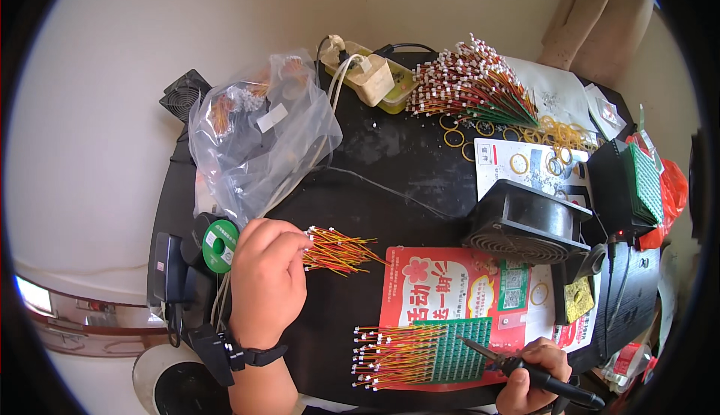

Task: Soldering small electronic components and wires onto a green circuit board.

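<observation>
My left hand (271, 276) reaches over the left end of a loose pile of red and yellow wires (339, 251) with small white connectors. Its fingers are pinched together at the connector ends; whatever sits between them is hidden. In my right hand (545, 355) is a soldering iron (574, 392), gripped by its black handle. The iron's tip points left, over a green circuit board panel (463, 349). Rows of red and yellow wires (394, 355) run leftward from that panel, their white connectors at the far left ends. Under the panel lies a red printed sheet (401, 272).
A black fan (525, 224) stands behind the red sheet, beside a yellow sponge (579, 300) in a holder. Farther back are rubber bands (559, 133), a large wire bundle (472, 85) and a power strip (401, 92). A clear plastic bag (255, 141) and green solder spool (213, 259) lie left.
</observation>
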Motion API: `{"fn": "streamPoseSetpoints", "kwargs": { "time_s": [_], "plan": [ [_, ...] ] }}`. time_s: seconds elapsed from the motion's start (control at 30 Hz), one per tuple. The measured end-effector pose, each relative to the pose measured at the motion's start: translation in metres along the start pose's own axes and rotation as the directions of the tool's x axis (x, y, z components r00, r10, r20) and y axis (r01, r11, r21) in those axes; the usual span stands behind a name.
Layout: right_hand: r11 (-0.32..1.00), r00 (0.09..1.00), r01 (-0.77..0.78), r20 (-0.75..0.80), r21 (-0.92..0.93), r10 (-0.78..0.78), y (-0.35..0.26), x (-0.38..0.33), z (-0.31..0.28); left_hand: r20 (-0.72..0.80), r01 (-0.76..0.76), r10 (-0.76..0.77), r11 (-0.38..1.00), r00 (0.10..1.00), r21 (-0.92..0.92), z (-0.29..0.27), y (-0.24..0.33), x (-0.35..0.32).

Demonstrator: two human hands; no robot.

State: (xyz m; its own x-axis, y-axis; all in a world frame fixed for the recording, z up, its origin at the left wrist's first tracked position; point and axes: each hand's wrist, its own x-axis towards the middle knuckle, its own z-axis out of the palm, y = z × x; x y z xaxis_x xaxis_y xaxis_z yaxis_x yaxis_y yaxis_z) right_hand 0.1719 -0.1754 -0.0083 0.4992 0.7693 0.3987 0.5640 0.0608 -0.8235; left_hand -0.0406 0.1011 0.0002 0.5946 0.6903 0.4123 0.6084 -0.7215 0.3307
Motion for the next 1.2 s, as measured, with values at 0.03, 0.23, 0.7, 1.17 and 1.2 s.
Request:
{"fn": "streamPoseSetpoints", "kwargs": {
  "time_s": [0.03,0.23,0.7,1.17,1.2],
  "plan": [
    [1.000,1.000,-0.020,-0.002,0.010,0.020,0.000,-0.001,0.000,-0.001,0.000,0.000,1.000,1.000,0.003,-0.002,0.000,-0.001],
    [1.000,1.000,0.020,0.002,-0.014,-0.020,-0.002,0.004,0.000,0.085,0.021,-0.026,0.998,0.996,0.058,-0.003,0.000,-0.002],
    [0.999,0.999,0.041,-0.002,0.020,-0.041,0.000,0.004,0.004,0.111,0.048,-0.060,0.992,0.992,0.113,-0.002,0.004,-0.003],
    [0.999,0.999,0.031,-0.010,0.036,-0.031,0.000,0.004,0.002,0.063,0.009,-0.015,0.996,0.998,0.092,-0.018,0.015,-0.008],
    [0.999,1.000,0.027,-0.005,0.037,-0.027,0.000,0.004,0.002,0.070,0.054,-0.057,0.998,0.996,0.039,-0.021,0.019,-0.009]
  ]
}}
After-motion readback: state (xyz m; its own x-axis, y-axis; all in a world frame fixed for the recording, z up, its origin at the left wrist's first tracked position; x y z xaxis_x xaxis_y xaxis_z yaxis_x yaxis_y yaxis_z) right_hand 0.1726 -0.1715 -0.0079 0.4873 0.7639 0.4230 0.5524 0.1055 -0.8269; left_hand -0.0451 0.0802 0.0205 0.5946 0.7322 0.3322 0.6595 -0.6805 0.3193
